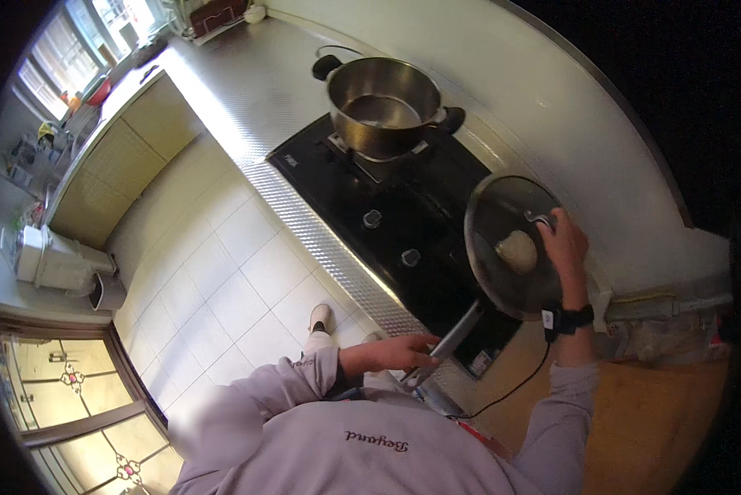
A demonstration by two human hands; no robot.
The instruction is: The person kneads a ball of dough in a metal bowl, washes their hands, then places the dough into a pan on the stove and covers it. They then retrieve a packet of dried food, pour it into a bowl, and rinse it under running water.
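Observation:
A frying pan with a long metal handle (460, 334) sits at the near end of the black gas hob (345, 185). Over the pan is a glass lid (500, 210) with a metal rim. Through the glass shows a pale, rounded lump (517, 250), perhaps food; the glass blurs it. My right hand (565, 244) grips the knob of the lid; whether the rim rests on the pan all round cannot be told. My left hand (398, 354) holds the pan's handle, close to my body. An uncovered steel pot (386, 105) with black side handles stands on the far burner.
A steel countertop (253, 68) surrounds the hob, with a wall (549, 105) behind it. Two control knobs lie between the burners and the counter's front edge. A cable hangs from my right wrist. Wooden board-like surface (648, 427) at lower right; bin (107, 292) across the tiled floor.

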